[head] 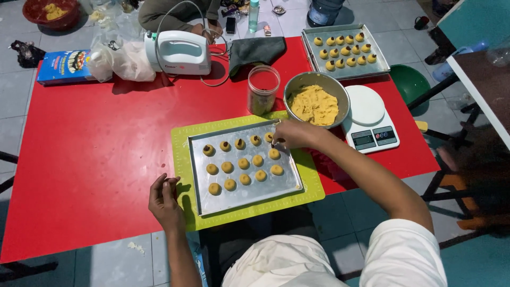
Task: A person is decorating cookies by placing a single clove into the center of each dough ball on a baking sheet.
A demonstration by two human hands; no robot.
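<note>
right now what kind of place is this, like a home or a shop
Probably a home set up for baking on a tiled floor: a low red table carries a hand mixer, a bowl of yellow dough and a kitchen scale. The right hand reaches over a tray of dough balls.

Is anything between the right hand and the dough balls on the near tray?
Nothing visible. The right hand is already over the tray, its fingertips at the top-row dough ball. The left hand rests off to the side by the green mat.

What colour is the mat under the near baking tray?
Lime green mat, under the baking tray; head view.
</note>
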